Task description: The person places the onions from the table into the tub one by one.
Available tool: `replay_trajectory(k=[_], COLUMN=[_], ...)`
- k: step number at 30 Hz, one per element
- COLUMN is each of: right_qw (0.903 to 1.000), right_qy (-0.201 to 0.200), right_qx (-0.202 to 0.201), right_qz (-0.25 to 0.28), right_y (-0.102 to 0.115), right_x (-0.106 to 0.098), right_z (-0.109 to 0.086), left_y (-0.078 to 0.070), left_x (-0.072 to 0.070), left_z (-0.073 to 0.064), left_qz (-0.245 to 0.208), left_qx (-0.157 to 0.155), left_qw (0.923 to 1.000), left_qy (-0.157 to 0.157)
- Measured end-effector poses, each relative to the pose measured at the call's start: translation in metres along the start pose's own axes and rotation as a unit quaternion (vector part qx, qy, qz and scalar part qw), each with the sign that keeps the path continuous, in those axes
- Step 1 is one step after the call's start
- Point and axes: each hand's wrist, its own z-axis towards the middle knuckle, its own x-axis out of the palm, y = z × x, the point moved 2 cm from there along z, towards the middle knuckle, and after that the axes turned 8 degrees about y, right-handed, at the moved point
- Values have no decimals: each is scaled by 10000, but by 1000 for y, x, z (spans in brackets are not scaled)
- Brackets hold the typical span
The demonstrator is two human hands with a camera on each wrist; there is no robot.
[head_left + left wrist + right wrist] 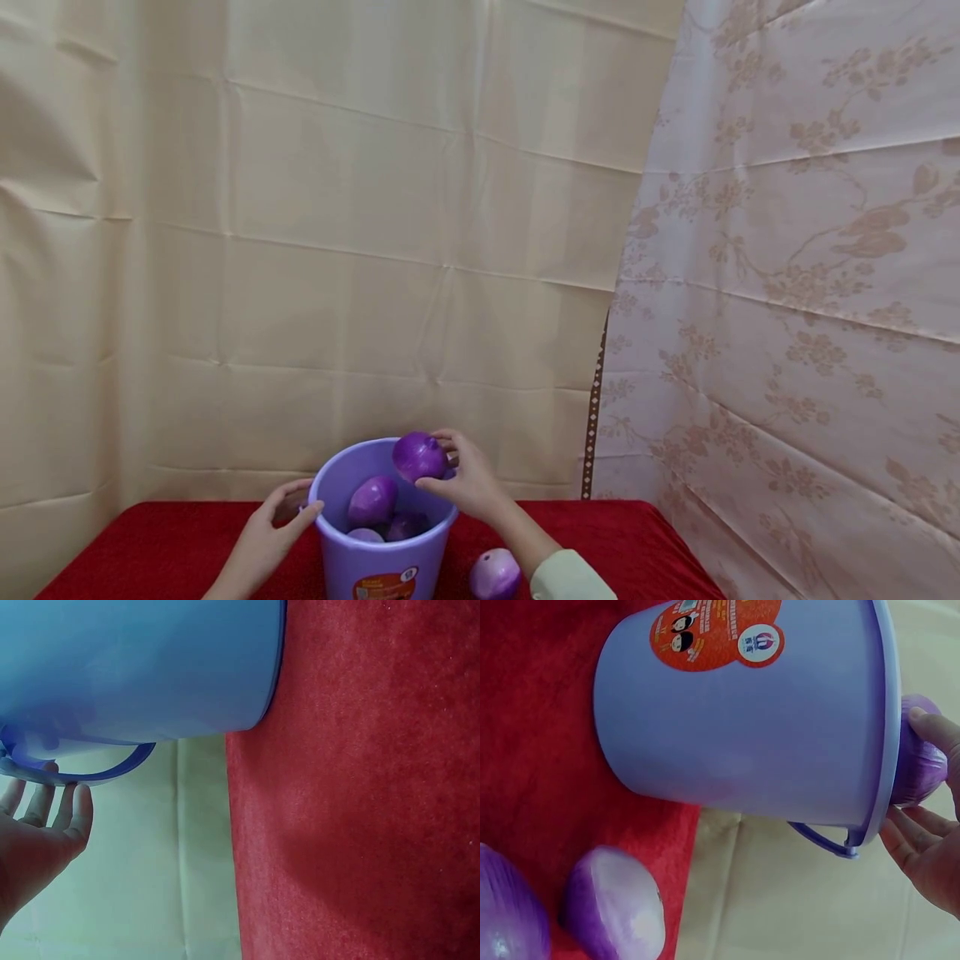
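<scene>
A lilac plastic bucket (pixel 386 560) stands upright with several purple onions inside, one onion (pixel 372 500) uppermost. My left hand (pixel 272 527) grips the bucket's left side at the rim, thumb at the edge. In the left wrist view, its fingertips (pixel 81 799) touch the bucket's side handle (pixel 112 772). My right hand (pixel 468 479) holds another purple onion (pixel 418 456) between thumb and fingers, just above the bucket's right rim. The right wrist view shows this held onion (pixel 919 761) at the rim, partly hidden by the bucket.
A purple and white onion (pixel 495 573) lies on the red cloth-covered table (pixel 187 550), right of the bucket. Another onion (pixel 510 907) appears beside it in the right wrist view. Beige curtain (pixel 375 250) hangs behind, flowered cloth (pixel 810 292) at the right.
</scene>
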Motion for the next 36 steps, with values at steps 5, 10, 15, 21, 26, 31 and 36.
replay_trajectory(k=[5,10,15,21,26,31,36], right_qw=[9999,9998,9991,9980,9982,9978,9918], right_qy=[82,130,-31,-231,-160,147,613], right_qx=[-19,-6,22,318,469,639,959], right_qz=[69,119,423,498,333,-29,-580], right_y=[2,3,0,-12,-29,-51,-73], right_x=[3,2,-9,-29,-36,-38,-34], right_z=[1,1,-3,-15,-30,-51,-74], left_y=[-2,-3,-3,-1,0,0,-2], left_x=[1,2,2,1,1,1,1], left_z=[0,0,0,-1,-3,-3,-2], left_qz=[7,25,25,-27,-41,-13,-6], left_qx=[74,47,60,83,166,133,75], left_qw=[10000,10000,10000,10000,9998,9999,10000], left_qy=[-33,-13,-35,-46,-84,-83,-33])
